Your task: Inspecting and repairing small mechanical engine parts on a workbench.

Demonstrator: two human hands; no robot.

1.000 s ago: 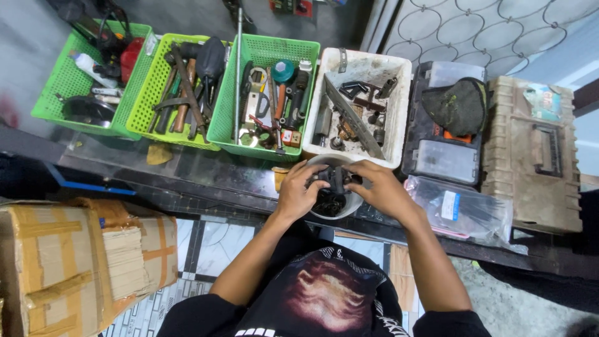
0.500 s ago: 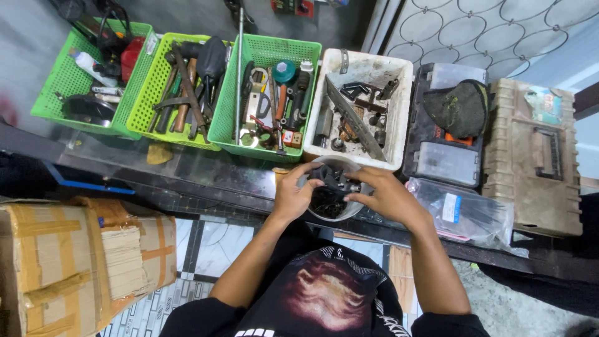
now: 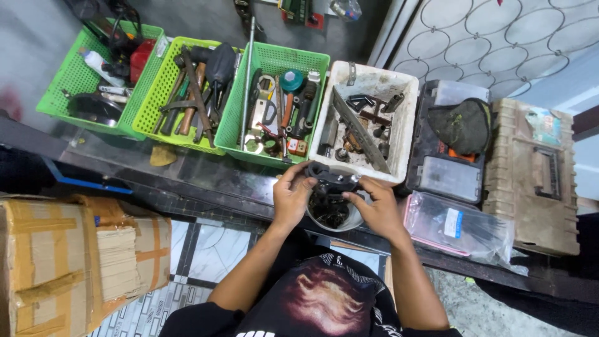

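Observation:
Both of my hands hold one dark metal part (image 3: 331, 180) above a small round bowl (image 3: 332, 221) full of black hardware, at the front edge of a dark workbench (image 3: 187, 175). My left hand (image 3: 292, 195) grips the part's left end with fingers curled over it. On the part's right end my right hand (image 3: 377, 206) pinches with thumb and fingers. The bowl sits just below and between my wrists, partly hidden by them.
Three green baskets (image 3: 274, 62) of hand tools and a dirty white tub (image 3: 405, 87) of metal pieces line the bench behind my hands. A black organiser case (image 3: 446, 178), a tan toolbox (image 3: 530, 175) and a clear plastic bag (image 3: 455, 228) lie right. Cardboard boxes (image 3: 56, 262) stand on the tiled floor, lower left.
My hands have shifted slightly and turned the dark part over the bowl; my fingers have regripped its ends. Everything else stays where it was.

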